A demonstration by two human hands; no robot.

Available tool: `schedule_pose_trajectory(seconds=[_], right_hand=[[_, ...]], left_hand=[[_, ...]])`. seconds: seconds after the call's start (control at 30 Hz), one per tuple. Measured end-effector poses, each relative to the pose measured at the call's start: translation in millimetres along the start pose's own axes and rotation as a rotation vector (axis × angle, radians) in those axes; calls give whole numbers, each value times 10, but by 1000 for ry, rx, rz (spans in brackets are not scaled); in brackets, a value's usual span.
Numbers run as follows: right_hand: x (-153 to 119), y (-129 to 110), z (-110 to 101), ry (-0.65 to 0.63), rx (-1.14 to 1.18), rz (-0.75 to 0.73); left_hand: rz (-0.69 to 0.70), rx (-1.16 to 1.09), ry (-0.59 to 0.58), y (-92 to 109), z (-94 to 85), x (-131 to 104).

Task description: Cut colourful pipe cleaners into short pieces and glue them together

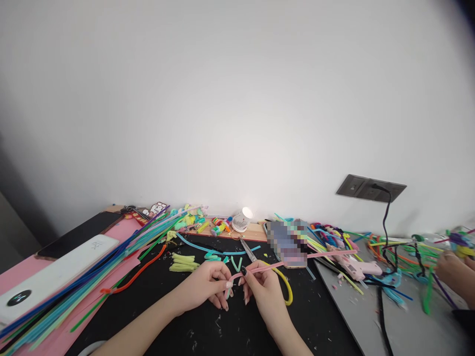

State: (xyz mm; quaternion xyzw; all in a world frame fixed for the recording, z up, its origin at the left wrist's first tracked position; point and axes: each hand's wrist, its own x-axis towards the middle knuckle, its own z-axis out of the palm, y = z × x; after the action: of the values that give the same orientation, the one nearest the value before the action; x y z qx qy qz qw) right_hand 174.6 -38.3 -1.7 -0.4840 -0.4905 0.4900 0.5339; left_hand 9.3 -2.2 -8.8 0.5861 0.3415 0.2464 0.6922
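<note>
Both hands hold one long pink pipe cleaner over the black mat. My left hand pinches its bent end between thumb and fingers. Close beside it, my right hand grips the same stem, whose long end runs out to the right past the phone. Scissors lie just behind my right hand, blades toward the wall, their yellow handle partly covered by that hand. Short yellow-green pipe cleaner pieces lie behind my left hand. Bent teal pieces rest between the hands and the wall.
On the left, a bundle of long pipe cleaners lies beside a white device. A paper cup and a phone stand along the back. A pink glue gun lies right. A co-worker's hand is far right.
</note>
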Motion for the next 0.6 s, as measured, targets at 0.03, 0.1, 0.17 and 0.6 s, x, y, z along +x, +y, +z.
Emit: schedule_pose_trajectory(seconds=[0.03,0.1,0.17,0.6], right_hand=[[-3,2,2,1,5,-1],[-8,13,6,1,21,1],[-13,29,9,1,36,5],[-12,84,7,-20,30,-14]], left_hand=[[-2,1,4,7,2,-3],[-11,4,15,29,9,-13],[-21,4,23,48,17,-20],[-9,9,37,-19,5,13]])
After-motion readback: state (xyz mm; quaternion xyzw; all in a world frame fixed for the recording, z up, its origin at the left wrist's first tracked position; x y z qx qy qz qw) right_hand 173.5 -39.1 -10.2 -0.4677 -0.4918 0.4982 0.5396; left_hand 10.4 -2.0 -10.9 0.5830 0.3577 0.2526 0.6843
